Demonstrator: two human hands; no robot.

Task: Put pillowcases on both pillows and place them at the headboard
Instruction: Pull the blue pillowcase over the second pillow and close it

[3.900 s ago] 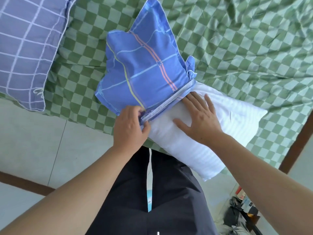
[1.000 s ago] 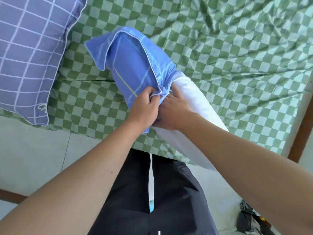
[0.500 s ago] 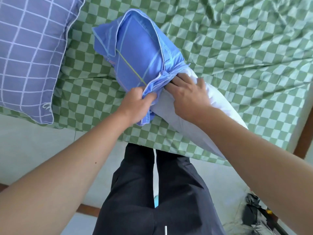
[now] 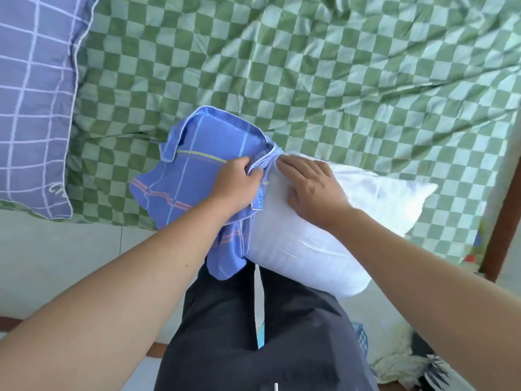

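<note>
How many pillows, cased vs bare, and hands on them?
Cased pillows: 1, the purple grid pillow
Bare pillows: 1, the white pillow, only its end in the blue pillowcase
Hands: 2, left hand, right hand
Total: 4

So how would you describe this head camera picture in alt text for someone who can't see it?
A person's left hand grips the bunched opening of a blue plaid pillowcase while the right hand presses on a bare white pillow, only one end inside the case. Both lie at the edge of a green checked bedspread, with a purple grid-patterned pillow at far left.
</note>
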